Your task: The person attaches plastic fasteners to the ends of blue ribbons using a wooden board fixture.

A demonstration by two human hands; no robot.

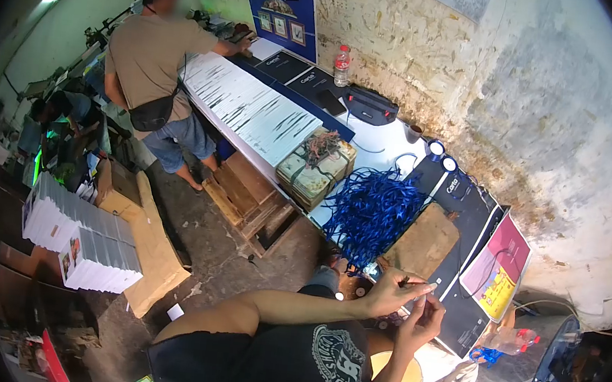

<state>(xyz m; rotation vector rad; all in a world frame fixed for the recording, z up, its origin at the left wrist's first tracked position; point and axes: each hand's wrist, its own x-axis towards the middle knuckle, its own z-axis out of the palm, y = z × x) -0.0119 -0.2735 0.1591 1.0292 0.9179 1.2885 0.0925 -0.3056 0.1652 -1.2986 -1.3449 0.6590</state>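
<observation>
My left hand (pixel 389 292) is closed in a pinch over the table's near edge, with something small and dark at its fingers. Just below it, my right hand (pixel 422 325) is also pinched, its fingertips close to the left ones. What the two hold is too small to name. Beside them lies a worn brown board (pixel 422 238). A heap of shiny blue ribbon pieces (pixel 372 211) spreads to its left, some hanging over the table edge.
A tied stack (pixel 313 168) and rows of white sheets (pixel 255 104) lie further along the table. Ribbon rolls (pixel 449 163), a phone (pixel 331 103) and a bottle (pixel 341 66) stand near the wall. Another person (pixel 153 48) is at the far end. Paper stacks (pixel 97 258) rise at left.
</observation>
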